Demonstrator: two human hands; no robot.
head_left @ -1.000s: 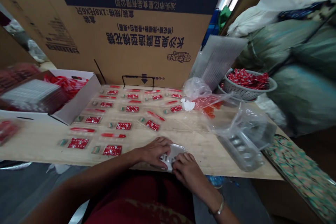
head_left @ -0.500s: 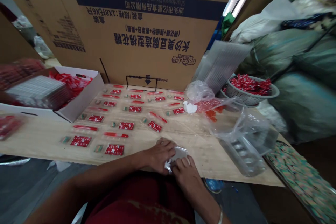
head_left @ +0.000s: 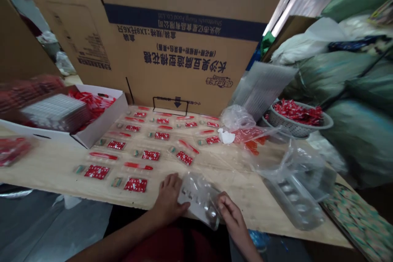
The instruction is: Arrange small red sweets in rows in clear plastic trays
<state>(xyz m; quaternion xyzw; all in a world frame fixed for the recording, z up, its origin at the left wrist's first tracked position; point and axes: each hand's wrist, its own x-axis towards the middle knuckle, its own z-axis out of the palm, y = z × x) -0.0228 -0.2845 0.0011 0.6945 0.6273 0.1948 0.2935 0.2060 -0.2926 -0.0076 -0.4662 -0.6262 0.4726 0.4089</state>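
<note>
pinching clear tray (head_left: 198, 197) with right hand (head_left: 231, 212) at bottom centre, touching it with left hand (head_left: 168, 199), unclear if gripping

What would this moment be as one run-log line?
left hand: at left edge of clear tray; right hand: pinching its right edge; nearby: red packets; behind: printed cardboard

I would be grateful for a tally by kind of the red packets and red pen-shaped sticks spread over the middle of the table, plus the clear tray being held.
Red packets: 12
Red pen-shaped sticks: 11
Held clear tray: 1
Total: 24
</note>
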